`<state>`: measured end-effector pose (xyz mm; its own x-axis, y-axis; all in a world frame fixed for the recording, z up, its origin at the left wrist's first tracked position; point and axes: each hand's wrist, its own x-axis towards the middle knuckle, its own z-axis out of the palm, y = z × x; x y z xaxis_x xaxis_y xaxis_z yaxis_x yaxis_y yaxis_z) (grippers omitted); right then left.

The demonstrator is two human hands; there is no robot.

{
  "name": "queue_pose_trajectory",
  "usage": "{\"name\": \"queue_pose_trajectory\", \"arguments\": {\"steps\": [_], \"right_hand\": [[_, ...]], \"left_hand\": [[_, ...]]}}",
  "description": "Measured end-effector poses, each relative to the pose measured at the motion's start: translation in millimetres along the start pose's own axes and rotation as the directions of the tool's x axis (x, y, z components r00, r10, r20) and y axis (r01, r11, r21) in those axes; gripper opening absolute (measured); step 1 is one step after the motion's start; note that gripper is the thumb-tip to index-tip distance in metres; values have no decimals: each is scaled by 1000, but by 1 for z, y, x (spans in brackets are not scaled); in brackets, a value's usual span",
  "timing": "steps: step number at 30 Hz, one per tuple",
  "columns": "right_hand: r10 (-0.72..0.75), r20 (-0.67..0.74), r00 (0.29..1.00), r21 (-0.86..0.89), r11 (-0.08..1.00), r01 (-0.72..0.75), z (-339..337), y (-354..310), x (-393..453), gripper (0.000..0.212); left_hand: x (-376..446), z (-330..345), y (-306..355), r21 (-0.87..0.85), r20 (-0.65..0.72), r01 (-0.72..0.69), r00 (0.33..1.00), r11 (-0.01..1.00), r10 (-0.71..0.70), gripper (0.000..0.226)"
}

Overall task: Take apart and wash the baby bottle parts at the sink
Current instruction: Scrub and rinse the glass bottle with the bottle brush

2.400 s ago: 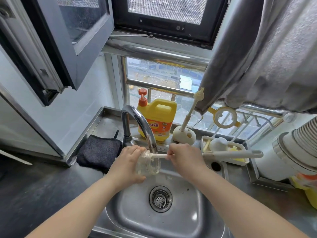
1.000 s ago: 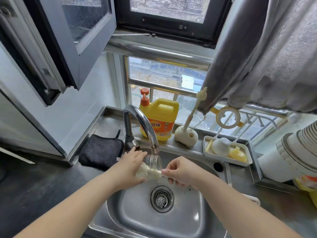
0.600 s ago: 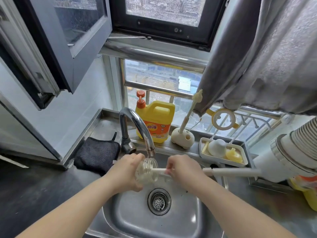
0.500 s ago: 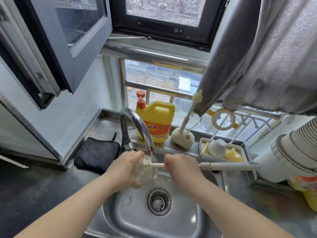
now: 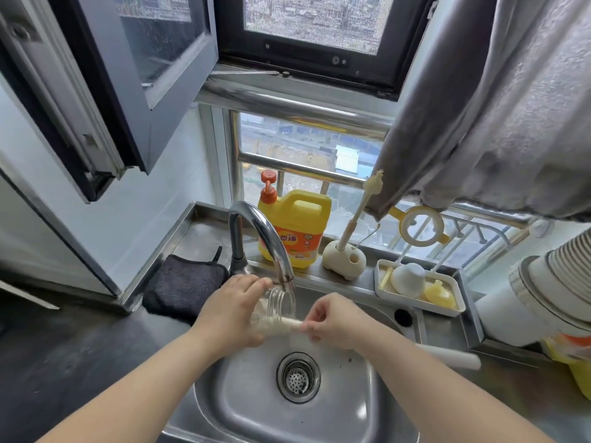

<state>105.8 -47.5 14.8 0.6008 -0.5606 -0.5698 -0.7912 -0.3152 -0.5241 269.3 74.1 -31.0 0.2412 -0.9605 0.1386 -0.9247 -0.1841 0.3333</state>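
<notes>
Over the steel sink, the left hand grips the clear bottle beneath the tap while the right hand pinches the brush, and wet glass could slip and drop.

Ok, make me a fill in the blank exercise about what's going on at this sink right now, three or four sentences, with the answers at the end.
1. The left hand holds the clear bottle under the ____.
2. The right hand grips a white bottle ____.
3. The yellow detergent jug has an ____ pump top.
4. A dark cloth lies to the ____ of the sink.

Missing words: faucet; brush; orange; left
</notes>
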Motion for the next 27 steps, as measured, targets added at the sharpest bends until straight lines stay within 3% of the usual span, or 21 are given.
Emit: {"name": "queue_pose_trajectory", "arguments": {"steps": [3,6,8,12,15,17,19,22,24,25,26,27], "right_hand": [[-72,-256,964,-126,991,41,-6,0,-1,12],[-178,-327,928,-310,948,73,-7,-5,-6,12],[-232,-301,925,-406,909,96,-4,-6,-7,12],[-82,21,996,-133,988,84,6,-1,-5,24],[-2,290,957,220,973,-64,4,-1,-11,36],[1,375,927,345,928,-140,5,-1,-13,35],[32,304,952,178,980,-90,8,-4,-13,29],[-59,-81,995,-263,964,36,9,-6,-8,16],[-293,-294,910,-491,863,120,9,-7,-6,11],[-479,-343,808,-654,739,161,11,-4,-4,20],[-582,-312,751,-753,634,178,13,-3,-6,33],[-620,-319,717,-780,601,174,12,-3,-8,41]], "left_hand": [[-4,0,-2,-87,103,73,993,994,-64,91],[-7,3,-1,-94,95,66,994,993,-57,92],[-9,4,1,-97,78,54,996,994,-46,92],[-9,11,-1,-31,-32,-92,995,995,91,94],[-8,17,-6,-15,-70,-131,989,991,129,93],[-8,19,-9,17,-78,-152,985,988,153,92],[-9,19,-8,39,-71,-143,987,989,145,92],[-12,18,-2,-32,-23,-37,999,999,36,94],[-10,15,1,-97,40,36,999,995,-33,93],[-9,12,2,-107,81,52,996,993,-43,94],[-7,10,2,-99,109,50,993,994,-39,95],[-5,7,2,-95,129,48,991,994,-35,96]]}}
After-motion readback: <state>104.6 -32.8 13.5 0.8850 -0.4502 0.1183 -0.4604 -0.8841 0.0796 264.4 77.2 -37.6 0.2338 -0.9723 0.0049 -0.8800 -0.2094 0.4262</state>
